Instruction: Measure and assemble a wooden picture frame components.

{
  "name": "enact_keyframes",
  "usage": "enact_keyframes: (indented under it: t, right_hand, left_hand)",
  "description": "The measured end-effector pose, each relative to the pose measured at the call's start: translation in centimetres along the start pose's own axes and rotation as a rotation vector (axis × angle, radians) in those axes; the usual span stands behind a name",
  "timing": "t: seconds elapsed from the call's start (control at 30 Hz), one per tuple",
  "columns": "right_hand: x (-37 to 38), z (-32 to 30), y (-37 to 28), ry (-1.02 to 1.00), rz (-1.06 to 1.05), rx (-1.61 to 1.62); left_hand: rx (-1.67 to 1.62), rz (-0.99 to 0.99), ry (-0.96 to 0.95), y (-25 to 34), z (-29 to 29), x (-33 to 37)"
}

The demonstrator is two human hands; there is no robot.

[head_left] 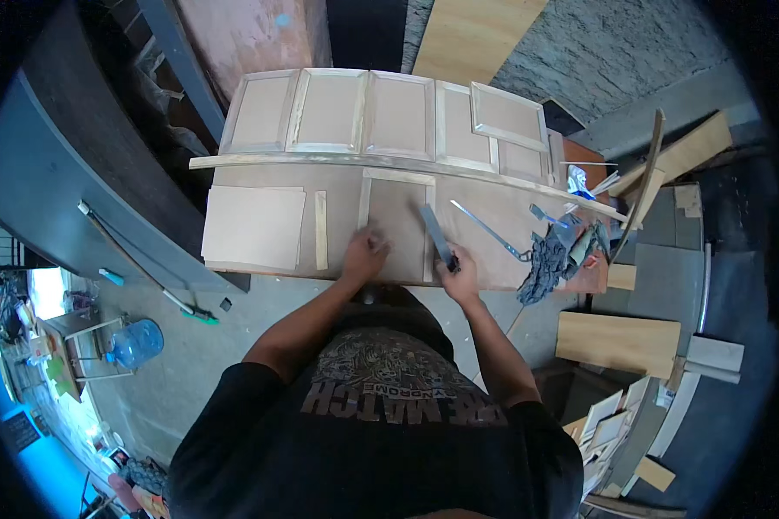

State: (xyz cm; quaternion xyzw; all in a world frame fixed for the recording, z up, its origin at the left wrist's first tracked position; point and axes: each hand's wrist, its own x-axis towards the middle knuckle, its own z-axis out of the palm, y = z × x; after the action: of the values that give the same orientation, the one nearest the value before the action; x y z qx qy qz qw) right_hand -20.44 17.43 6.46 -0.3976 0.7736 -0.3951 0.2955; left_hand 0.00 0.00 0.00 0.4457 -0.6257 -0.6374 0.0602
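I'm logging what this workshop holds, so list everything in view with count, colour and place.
Bench: one, light brown, centre
Back framed panels: at least five, pale, bench's far side
Front framed panel: one, pale, before the person
Long strip: one, pale, across bench
Sheets: several, pale, bench left
Short strip: one, yellowish, beside sheets
Flat metal tool: one, grey, right hand
Thin metal tool: one, silvery, bench right
Cloth: count unclear, dark grey, bench right
Loose boards: several, tan, right
Water jug: one, blue, left
Small clutter: uncountable, mixed, far left
Shirt: one, black, bottom
Left hand: one, blurred, over front panel
Right hand: one, gripping flat metal tool
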Motion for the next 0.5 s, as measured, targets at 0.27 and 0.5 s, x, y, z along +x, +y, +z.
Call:
enact_keyframes:
  t: [0.27,0.5]
  right_hand:
    - [-5.5,1.3,5.8,0.211,0.103,-0.447]
    - [-6.1,1.8,7.4,0.268,0.029,-0.538]
  left_hand:
    - [0.515,0.029,0.184,-4.6,-2.5,-5.2]
    - [0.596,0.038,0.187,-4.4,-2.6,-5.4]
